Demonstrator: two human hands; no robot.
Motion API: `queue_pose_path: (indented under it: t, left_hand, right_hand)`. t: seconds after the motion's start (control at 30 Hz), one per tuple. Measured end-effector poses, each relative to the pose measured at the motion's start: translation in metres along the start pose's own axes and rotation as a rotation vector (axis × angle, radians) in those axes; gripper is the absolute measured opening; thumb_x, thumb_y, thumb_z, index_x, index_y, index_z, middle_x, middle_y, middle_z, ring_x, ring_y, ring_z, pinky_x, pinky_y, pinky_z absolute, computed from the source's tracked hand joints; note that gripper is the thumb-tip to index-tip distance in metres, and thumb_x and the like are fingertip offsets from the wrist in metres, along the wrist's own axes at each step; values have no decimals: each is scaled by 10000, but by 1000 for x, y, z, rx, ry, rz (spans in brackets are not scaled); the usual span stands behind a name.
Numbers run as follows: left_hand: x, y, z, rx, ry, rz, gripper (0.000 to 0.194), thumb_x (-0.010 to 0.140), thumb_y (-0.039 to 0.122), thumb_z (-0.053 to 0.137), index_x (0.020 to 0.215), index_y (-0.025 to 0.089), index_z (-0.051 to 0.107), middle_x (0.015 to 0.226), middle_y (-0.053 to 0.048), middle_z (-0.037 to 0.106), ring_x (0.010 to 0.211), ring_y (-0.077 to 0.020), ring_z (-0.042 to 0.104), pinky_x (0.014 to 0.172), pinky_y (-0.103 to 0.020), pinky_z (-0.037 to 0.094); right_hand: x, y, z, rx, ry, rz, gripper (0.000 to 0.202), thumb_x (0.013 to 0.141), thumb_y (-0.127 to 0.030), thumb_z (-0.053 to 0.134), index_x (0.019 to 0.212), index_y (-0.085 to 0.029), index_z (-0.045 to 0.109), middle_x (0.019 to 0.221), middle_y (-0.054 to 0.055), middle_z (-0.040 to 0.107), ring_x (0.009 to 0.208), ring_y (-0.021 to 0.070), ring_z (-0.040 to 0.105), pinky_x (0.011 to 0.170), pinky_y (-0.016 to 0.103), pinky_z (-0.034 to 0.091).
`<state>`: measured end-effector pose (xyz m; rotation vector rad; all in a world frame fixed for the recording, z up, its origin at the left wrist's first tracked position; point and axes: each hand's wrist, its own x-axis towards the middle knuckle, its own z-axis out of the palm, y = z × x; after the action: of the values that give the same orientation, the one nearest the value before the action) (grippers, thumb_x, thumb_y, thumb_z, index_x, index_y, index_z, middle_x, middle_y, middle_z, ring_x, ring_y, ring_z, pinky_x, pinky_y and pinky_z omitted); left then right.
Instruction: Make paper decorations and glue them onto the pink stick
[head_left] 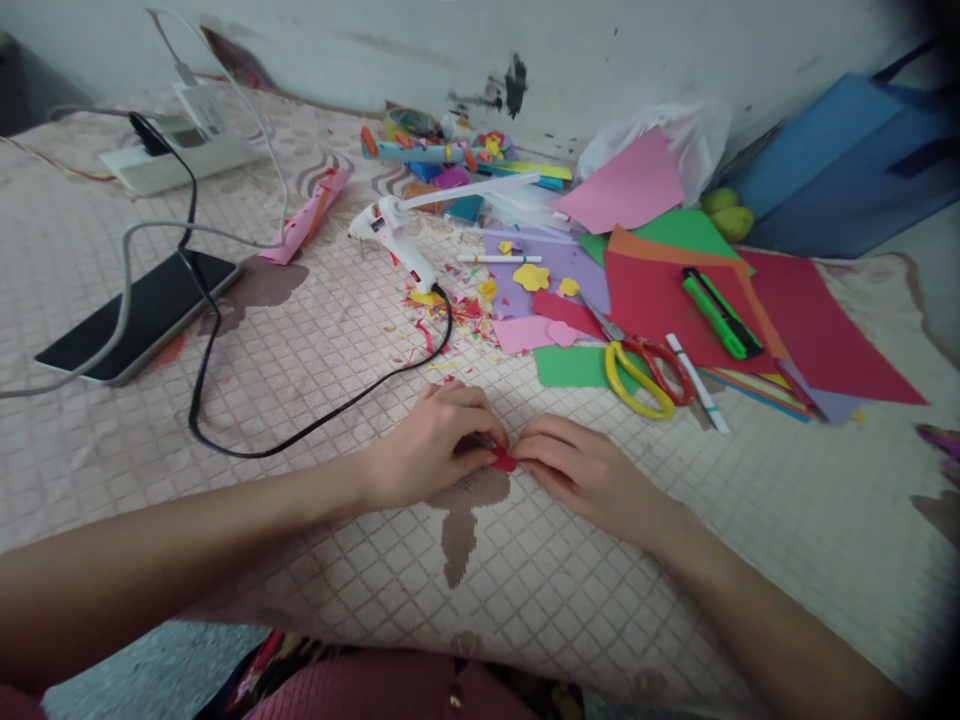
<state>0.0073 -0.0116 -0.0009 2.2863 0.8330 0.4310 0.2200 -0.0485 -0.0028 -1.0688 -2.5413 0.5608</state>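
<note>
A small red paper piece (504,459) lies between my two hands, just above the patterned cloth. My left hand (444,440) pinches it from the left with thumb and fingers. From the right, my right hand (574,462) touches its edge, the fingertips pressed together; its thumb is mostly hidden. Beyond my hands, colourful paper scraps (469,312) lie scattered below a white glue gun (397,240). Scissors (637,372) with yellow and red handles rest to the right, partly over a green paper strip (574,367).
Coloured sheets (660,310) with a green cutter (720,312) cover the right side. A black cable (300,435) curves left of my hands, near a dark phone (142,315). A power strip (172,160) stands back left, a blue bag (847,165) back right.
</note>
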Motion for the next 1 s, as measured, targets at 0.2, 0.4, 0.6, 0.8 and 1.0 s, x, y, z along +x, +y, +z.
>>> queue_pose_path:
  t: [0.2,0.4,0.6,0.8,1.0]
  left_hand:
    - [0,1,0,12,-3,-8,115,821,187,550,868,198,654,883,-29,591,893,-176,504,786,-312,358]
    - [1,1,-1,9,-2,-3,113,812,189,556,861,199,657,876,-28,591,884,-176,511,781,-319,364]
    - [1,1,-1,13,-4,-5,105,814,182,562,862,200,653,880,-25,591,896,-177,508,788,-315,357]
    - [1,0,0,9,-5,-3,104,817,182,561,871,205,647,885,-20,589,913,-179,504,795,-312,353]
    - [0,0,0,-3,0,1,109,814,180,557,860,200,654,876,-25,590,910,-179,506,798,-312,363]
  right_hand:
    - [0,1,0,-9,1,-15,188,902,-175,425,948,-182,607,936,58,596,855,157,572,739,296,496]
    - [1,1,2,-21,12,-7,186,896,-171,432,945,-185,610,921,56,600,839,157,574,730,299,500]
    - [2,0,1,7,15,-10,190,907,-173,417,941,-183,603,912,54,595,830,152,567,726,291,491]
    - [2,-1,1,-12,6,-11,194,908,-172,413,938,-176,604,921,57,586,834,151,557,710,280,479]
    - [1,1,3,-24,-2,-20,184,898,-157,426,930,-177,607,909,52,582,835,153,551,706,273,466]
